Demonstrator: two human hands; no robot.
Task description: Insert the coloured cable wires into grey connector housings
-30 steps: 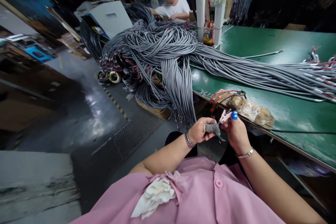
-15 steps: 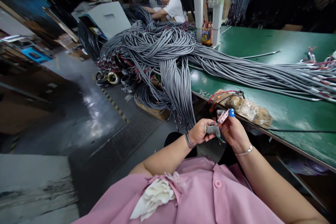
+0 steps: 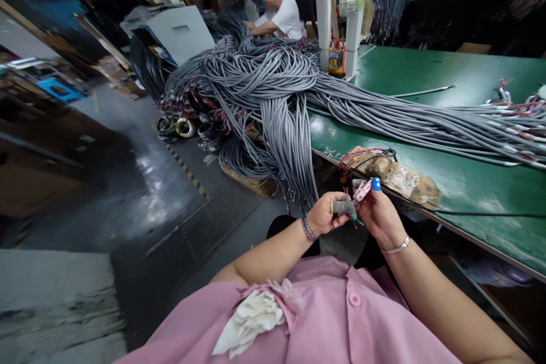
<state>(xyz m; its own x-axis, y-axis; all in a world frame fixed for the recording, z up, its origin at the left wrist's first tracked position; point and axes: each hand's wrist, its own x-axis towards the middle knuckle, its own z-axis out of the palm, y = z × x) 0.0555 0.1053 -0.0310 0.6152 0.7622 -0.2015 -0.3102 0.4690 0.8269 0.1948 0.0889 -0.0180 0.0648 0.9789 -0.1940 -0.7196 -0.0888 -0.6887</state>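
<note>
Wires (image 3: 357, 220) in left hand's (image 3: 322, 215) curled fingers (image 3: 339, 220)

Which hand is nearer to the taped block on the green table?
Right. The right hand is just in front of the block; the left hand is farther off, to its left.

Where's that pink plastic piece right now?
In the head view, right of centre, the pink plastic piece is in the right hand, beside its blue finger cover and near the green table's edge.
</note>
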